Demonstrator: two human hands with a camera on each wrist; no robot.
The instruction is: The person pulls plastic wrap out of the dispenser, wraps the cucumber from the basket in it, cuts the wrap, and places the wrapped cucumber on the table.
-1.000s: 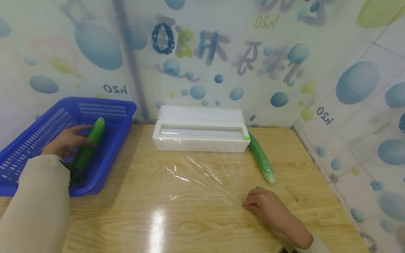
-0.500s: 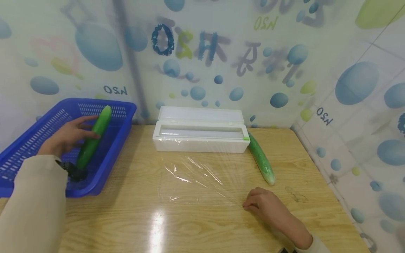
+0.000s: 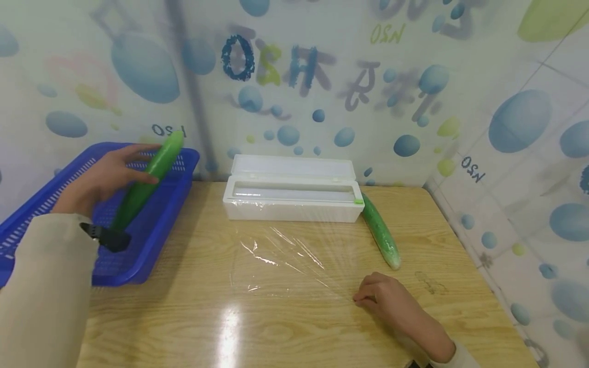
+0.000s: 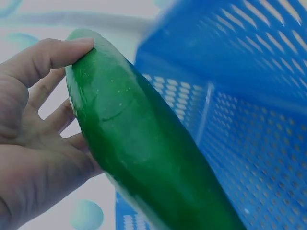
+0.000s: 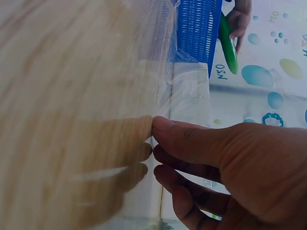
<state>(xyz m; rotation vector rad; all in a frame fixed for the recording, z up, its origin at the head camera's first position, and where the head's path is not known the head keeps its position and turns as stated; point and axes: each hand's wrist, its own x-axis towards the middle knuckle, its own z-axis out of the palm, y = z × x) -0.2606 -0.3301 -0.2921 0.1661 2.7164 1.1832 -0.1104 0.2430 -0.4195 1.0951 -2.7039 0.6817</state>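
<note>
So we've got the left hand (image 3: 103,176) wrapped around a cucumber (image 3: 147,179) in the upper left of the frame, thumb on one side and fingers on the other, holding it tilted above the blue basket (image 3: 179,168). The wrist view shows the same cucumber (image 4: 144,153) lying across our palm, clear of the basket mesh, so we'd say the step in hand is the pick-up: it's out of the basket but not yet over the table.

The right hand (image 3: 391,301) sits lower right of center on the wooden table (image 3: 294,332), fingers curled down with the tips pressing the near corner of a sheet of cling film (image 3: 285,260). From the right wrist view it looks like thumb and fingers nip the film edge against the wood, though it's blurry there.

The film is spread flat in front of the white film dispenser box (image 3: 292,202), center frame. A second cucumber, already wrapped (image 3: 381,235), lies just right of the box.

Our guess for the next move: carry the cucumber across and lay it on the film, while we hold that corner flat.
</note>
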